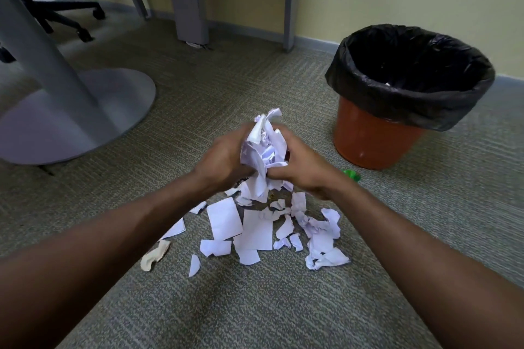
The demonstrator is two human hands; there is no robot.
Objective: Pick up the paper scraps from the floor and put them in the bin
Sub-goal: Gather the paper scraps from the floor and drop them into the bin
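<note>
Above the carpet (255, 306), mid-frame: left hand (224, 159) and right hand (300, 167) both clasp one bundle of paper (265, 150) between them, fingers closed on its sides. Bundle long axis roughly upright; crumpled tip points up and away from the camera, loose ends hang down toward the floor. Directly beneath the hands, a pile of scraps (255, 232) lies flat and crumpled on the carpet. Bin (377, 142), orange with black liner (408, 105), stands upright to the right, apart from the pile, mouth open upward. Small green object (351, 174) near its base, unidentifiable.
</note>
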